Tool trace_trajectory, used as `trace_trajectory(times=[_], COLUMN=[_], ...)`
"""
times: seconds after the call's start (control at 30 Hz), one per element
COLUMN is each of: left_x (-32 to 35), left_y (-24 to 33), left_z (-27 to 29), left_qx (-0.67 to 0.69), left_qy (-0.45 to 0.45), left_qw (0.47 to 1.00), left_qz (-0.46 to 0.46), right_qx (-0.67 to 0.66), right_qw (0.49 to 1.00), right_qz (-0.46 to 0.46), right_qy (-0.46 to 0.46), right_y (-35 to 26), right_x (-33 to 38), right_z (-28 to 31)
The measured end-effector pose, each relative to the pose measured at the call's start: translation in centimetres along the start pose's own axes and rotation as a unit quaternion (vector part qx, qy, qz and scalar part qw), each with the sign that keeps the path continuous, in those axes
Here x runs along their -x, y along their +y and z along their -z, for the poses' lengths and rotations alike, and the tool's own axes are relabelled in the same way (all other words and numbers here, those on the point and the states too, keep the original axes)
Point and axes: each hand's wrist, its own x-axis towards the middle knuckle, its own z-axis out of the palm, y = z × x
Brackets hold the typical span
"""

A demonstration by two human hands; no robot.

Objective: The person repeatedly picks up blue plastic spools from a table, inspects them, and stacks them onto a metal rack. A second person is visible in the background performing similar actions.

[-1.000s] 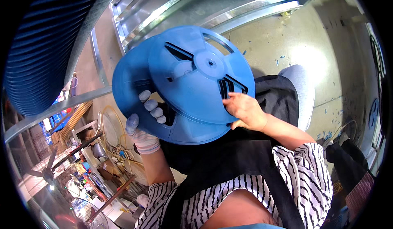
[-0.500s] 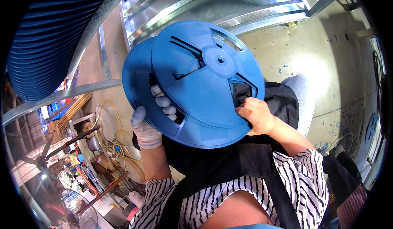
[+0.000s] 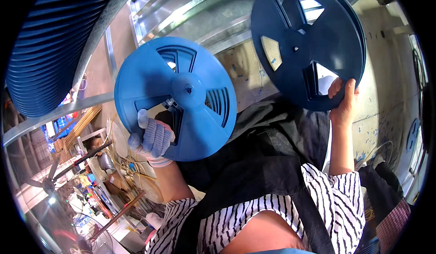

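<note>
My left hand (image 3: 154, 138), in a striped knit glove, grips a bright blue plastic reel (image 3: 209, 124) by its lower left, fingers hooked at a cut-out. Several edges show through this reel's windows, so more than one flange may be there. Bare, my right hand (image 3: 344, 102) is closed on the lower edge of a second reel (image 3: 334, 49), which looks dark blue in shade. A second rim shows behind its right side. The reels are apart, the right one raised higher and farther away. Part of each hand's fingers is hidden behind its reel.
A long stack of dark blue ribbed discs (image 3: 54, 49) fills the upper left. Beyond the reels runs a shiny metal frame (image 3: 236, 36). At lower left are a fan (image 3: 47, 183) and cluttered hoses and tools. Blue scraps dot the floor (image 3: 372, 133). Another person's dark clothing (image 3: 386, 183) shows at lower right.
The two reels, overlapping before, have come apart. My right hand has lifted one up and to the right; my left hand has tilted the other and now shows its fingers in front.
</note>
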Motion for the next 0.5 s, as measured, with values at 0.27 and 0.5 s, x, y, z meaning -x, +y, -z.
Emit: trace_trajectory(times=[0.27,0.5], left_x=[-1.4,-2.9], left_y=[-1.9,-3.0], left_z=[0.0,0.6], left_qx=[0.096,0.152], left_qy=[-0.160,-0.188], left_qw=[0.981,0.967], left_qz=[0.047,0.082], right_qx=[0.001,0.011], right_qw=[0.998,0.996], right_qz=[0.060,0.073], right_qy=[-0.021,-0.046], right_y=[-0.3,0.8], right_x=[0.0,1.2], right_z=[0.6,-1.0])
